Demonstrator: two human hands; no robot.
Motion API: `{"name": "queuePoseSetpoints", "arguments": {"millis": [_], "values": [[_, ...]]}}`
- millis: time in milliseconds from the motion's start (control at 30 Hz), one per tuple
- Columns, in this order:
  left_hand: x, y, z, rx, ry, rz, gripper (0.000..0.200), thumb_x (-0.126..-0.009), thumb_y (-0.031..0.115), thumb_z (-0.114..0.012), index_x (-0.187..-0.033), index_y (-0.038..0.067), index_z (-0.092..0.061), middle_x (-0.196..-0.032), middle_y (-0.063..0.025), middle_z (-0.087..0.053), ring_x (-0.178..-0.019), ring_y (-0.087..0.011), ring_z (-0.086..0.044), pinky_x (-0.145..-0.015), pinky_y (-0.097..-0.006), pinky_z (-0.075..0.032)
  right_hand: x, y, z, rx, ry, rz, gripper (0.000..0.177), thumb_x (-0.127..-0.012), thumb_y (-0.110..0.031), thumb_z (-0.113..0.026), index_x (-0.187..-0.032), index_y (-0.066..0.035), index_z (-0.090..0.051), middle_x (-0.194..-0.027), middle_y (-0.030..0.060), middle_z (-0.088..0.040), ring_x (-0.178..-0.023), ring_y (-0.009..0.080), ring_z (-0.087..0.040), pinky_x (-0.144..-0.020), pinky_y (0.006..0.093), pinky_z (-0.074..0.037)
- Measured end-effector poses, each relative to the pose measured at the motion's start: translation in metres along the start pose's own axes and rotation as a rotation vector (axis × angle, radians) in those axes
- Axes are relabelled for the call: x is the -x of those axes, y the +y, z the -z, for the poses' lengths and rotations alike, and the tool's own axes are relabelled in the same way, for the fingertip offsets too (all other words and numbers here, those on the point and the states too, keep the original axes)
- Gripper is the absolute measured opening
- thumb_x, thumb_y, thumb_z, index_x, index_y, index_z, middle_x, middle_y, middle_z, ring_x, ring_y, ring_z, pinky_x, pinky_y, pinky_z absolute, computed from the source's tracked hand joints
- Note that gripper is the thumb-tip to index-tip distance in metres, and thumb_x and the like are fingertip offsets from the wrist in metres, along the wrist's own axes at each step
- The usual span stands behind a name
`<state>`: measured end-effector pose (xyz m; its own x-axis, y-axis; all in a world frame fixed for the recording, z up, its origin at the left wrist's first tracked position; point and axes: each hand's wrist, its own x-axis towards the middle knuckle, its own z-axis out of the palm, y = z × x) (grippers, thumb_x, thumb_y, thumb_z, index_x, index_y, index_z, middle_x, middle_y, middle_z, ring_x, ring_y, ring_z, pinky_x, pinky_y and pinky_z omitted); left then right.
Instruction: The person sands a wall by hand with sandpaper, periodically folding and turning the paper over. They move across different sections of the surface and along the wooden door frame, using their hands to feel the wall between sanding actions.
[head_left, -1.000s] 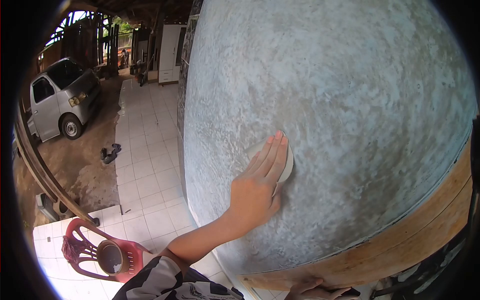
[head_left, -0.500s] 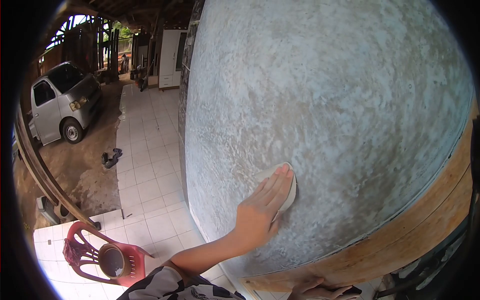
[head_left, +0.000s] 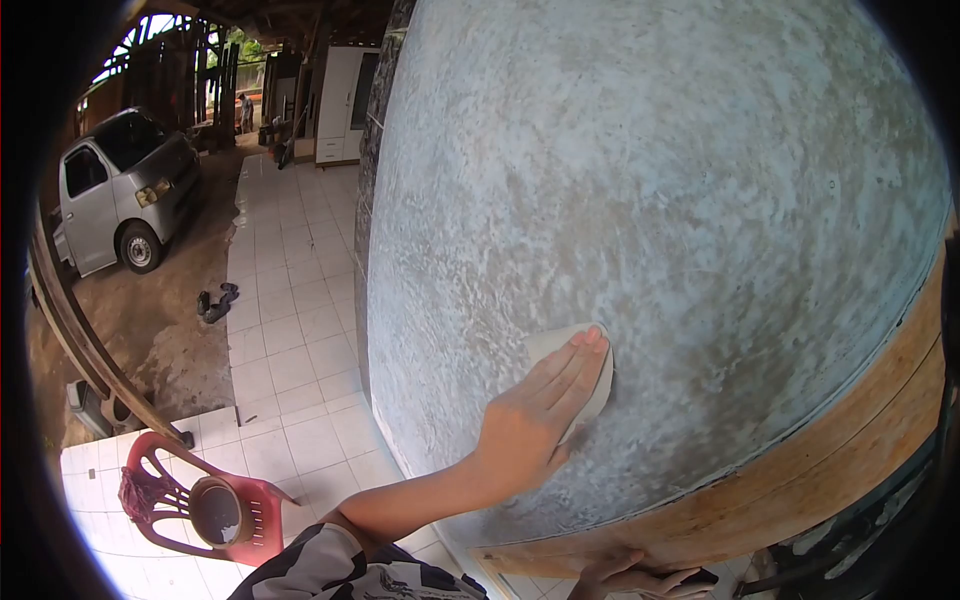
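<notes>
My left hand (head_left: 530,425) presses a thin, pale sheet (head_left: 560,343) flat against the mottled blue-grey wall (head_left: 700,200). Its fingers lie together over the sheet, whose curved edge shows on both sides of them. Low at the bottom edge of the view is my right hand (head_left: 640,577), just below the wooden board (head_left: 780,500) that borders the wall. The right fingers are loosely bent, with a small dark thing (head_left: 705,577) at their tips; I cannot tell what it is.
A red plastic chair (head_left: 268,520) at lower left carries a bucket (head_left: 220,512) of greyish liquid, and a dark red cloth (head_left: 140,497) hangs on it. White floor tiles (head_left: 290,340) run beside the wall. Farther off are sandals (head_left: 215,303), a silver van (head_left: 125,200) and a white cabinet (head_left: 338,105).
My left hand and the pale sheet have slid slightly right along the wall. The view has shifted a little; my right hand stays low by the board.
</notes>
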<state>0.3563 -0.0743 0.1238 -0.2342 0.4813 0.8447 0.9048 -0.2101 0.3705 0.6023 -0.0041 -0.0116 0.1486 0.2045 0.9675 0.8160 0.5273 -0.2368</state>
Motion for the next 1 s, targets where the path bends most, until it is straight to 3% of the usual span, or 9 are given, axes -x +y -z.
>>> {"name": "queuePoseSetpoints", "arguments": {"millis": [267,333,367,433,467,533,867,933,1000], "values": [[-0.014,0.000,-0.004,-0.072,0.065,0.020,0.100,-0.066,-0.008,-0.073,-0.158,-0.002,-0.033,-0.160,-0.0228,-0.041,-0.144,-0.0371,-0.047,-0.100,-0.0378,-0.056,-0.004,-0.003,-0.004,-0.057,0.029,0.021,0.076,-0.105,-0.039,-0.041,-0.161,0.004,-0.013,-0.168,0.0311,0.006,-0.156,0.0492,0.006,-0.121,0.0694,-0.008],[-0.007,0.006,-0.008,-0.008,0.073,0.013,0.100,-0.067,-0.007,-0.072,-0.158,-0.003,-0.032,-0.160,-0.0229,-0.041,-0.143,-0.0371,-0.048,-0.099,-0.0373,-0.056,-0.010,-0.015,-0.009,0.015,0.194,-0.022,0.091,-0.101,-0.066,-0.048,-0.156,0.005,-0.030,-0.161,0.0391,-0.015,-0.149,0.0572,-0.011,-0.113,0.0743,-0.016],[-0.005,0.007,-0.008,-0.006,0.070,0.011,0.100,-0.067,-0.007,-0.072,-0.158,-0.003,-0.032,-0.160,-0.0229,-0.041,-0.143,-0.0371,-0.048,-0.099,-0.0373,-0.056,-0.012,-0.016,-0.010,0.019,0.195,-0.025,0.091,-0.101,-0.066,-0.048,-0.156,0.005,-0.030,-0.161,0.0391,-0.015,-0.149,0.0572,-0.011,-0.113,0.0743,-0.016],[-0.007,0.008,-0.005,-0.017,0.035,0.016,0.103,-0.065,-0.009,-0.073,-0.158,-0.004,-0.030,-0.161,-0.0221,-0.040,-0.144,-0.0370,-0.047,-0.098,-0.0369,-0.057,-0.013,-0.018,-0.012,0.125,0.275,0.017,0.075,-0.101,-0.049,-0.064,-0.151,0.001,-0.037,-0.155,0.0332,-0.032,-0.145,0.0488,-0.030,-0.111,0.0670,-0.032],[-0.009,0.005,-0.005,-0.015,0.032,0.017,0.103,-0.065,-0.009,-0.073,-0.158,-0.004,-0.030,-0.161,-0.0221,-0.040,-0.144,-0.0370,-0.047,-0.098,-0.0369,-0.057,-0.009,-0.013,-0.009,0.128,0.273,0.017,0.075,-0.101,-0.049,-0.064,-0.151,0.001,-0.037,-0.155,0.0332,-0.032,-0.145,0.0488,-0.030,-0.111,0.0670,-0.032],[-0.019,0.001,-0.003,-0.032,0.067,0.050,0.103,-0.064,-0.010,-0.073,-0.158,-0.004,-0.031,-0.162,-0.0203,-0.040,-0.145,-0.0361,-0.046,-0.096,-0.0360,-0.058,0.000,0.002,-0.002,0.059,0.019,0.034,0.077,-0.105,-0.041,-0.041,-0.161,0.004,-0.014,-0.168,0.0309,0.004,-0.156,0.0493,0.005,-0.120,0.0696,-0.007],[-0.024,-0.005,-0.003,-0.051,0.110,0.040,0.100,-0.069,-0.009,-0.071,-0.159,-0.004,-0.028,-0.163,-0.0207,-0.039,-0.146,-0.0362,-0.045,-0.094,-0.0363,-0.058,0.000,-0.001,0.003,0.125,-0.008,0.028,0.081,-0.105,-0.047,-0.040,-0.161,0.006,-0.016,-0.168,0.0314,0.001,-0.156,0.0491,0.005,-0.119,0.0693,-0.002],[-0.019,0.002,-0.002,-0.028,0.049,0.063,0.100,-0.070,-0.009,-0.071,-0.160,-0.003,-0.027,-0.163,-0.0212,-0.037,-0.147,-0.0366,-0.044,-0.092,-0.0357,-0.059,-0.001,-0.004,0.000,0.149,0.059,0.034,0.074,-0.108,-0.049,-0.038,-0.160,0.002,-0.024,-0.166,0.0343,-0.011,-0.155,0.0514,-0.008,-0.119,0.0690,-0.014],[-0.006,0.004,-0.006,-0.022,0.019,0.054,0.100,-0.071,-0.009,-0.071,-0.160,-0.003,-0.026,-0.164,-0.0209,-0.036,-0.147,-0.0367,-0.043,-0.091,-0.0358,-0.059,-0.001,-0.003,0.002,0.176,0.054,0.029,0.075,-0.107,-0.050,-0.038,-0.160,0.001,-0.024,-0.166,0.0343,-0.011,-0.155,0.0511,-0.008,-0.119,0.0687,-0.014]]}}
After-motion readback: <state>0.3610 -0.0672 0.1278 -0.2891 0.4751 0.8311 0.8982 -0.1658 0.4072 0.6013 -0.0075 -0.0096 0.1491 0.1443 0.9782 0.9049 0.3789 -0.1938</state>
